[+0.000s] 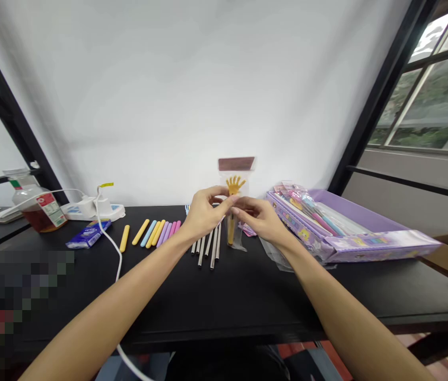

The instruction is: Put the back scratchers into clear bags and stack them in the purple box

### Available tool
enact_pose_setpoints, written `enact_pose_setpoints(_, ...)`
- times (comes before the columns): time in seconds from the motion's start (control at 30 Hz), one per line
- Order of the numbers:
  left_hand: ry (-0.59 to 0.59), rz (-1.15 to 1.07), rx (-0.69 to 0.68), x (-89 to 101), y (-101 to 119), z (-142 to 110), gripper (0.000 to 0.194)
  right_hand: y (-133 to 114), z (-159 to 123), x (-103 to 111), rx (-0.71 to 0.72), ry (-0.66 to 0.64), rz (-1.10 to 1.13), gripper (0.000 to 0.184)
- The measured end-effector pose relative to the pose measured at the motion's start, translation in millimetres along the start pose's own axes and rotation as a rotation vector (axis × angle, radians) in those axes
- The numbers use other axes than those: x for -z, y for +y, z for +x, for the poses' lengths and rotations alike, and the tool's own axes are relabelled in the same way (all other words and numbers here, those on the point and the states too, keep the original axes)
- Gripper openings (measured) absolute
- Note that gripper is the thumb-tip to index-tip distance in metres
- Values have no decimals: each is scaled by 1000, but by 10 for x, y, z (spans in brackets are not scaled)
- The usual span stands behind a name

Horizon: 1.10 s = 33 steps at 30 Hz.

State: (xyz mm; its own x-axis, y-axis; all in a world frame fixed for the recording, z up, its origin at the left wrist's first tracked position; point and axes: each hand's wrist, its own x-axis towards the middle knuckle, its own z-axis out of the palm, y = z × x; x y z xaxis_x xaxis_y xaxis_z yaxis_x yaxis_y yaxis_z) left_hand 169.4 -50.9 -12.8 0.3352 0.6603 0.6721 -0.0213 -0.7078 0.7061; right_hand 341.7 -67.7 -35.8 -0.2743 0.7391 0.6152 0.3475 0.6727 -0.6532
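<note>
While both hands met near the table's (224, 301) back edge, slightly R of centre, the L hand (207, 211) and R hand (261, 218) had fingers closed in a pinch on a clear bag (241, 246) w/ a brown top strip. Inside it, a yellow hand-shaped piece (235, 184) stood approx. upright, spread tips up, its shaft running down btwn the hands.

Metal rods (204, 251) lay just below the L hand, pointing toward the near edge. Farther L was a row of coloured sticks (155, 234), i.e. yellow, blue, purple & pink, then a blue packet (87, 234), a power strip (118, 211) w/ a white cable (119, 270), and a bottle (45, 209) of dark liquid near the back L.

On the R side, an open purple box (383, 247) held wrapped items (311, 209); flat clear plastic (283, 261) lay btwn it & the R forearm, partly hidden.
</note>
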Motion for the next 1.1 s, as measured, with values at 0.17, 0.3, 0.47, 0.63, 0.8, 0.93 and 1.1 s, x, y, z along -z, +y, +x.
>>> enact_pose_setpoints(0.17,40,64,-1,-27,-9,-56,24,16,0,2,92,47,-108,21)
enact_pose_setpoints(0.3,70,3,7,-64,5,-34,28,-48,1,-26,103,91,-66,20)
enact_pose_setpoints(0.47,69,-71,53,-82,18,-2,33,-117,6,-39,93,67,-15,24)
enact_pose_setpoints(0.63,83,-60,52,-117,5,-9,33,-106,-7,-21,62,66,-74,26)
enact_pose_setpoints(0.8,67,-44,23,-107,-22,-11,36,-112,1,-45,85,75,-98,25)
enact_pose_setpoints(0.93,72,18,14,-88,-11,-15,39,-115,-4,-59,105,73,-86,23)
enact_pose_setpoints(1.1,24,21,15,-93,26,-9,38,-96,-23,-46,87,78,-37,23)
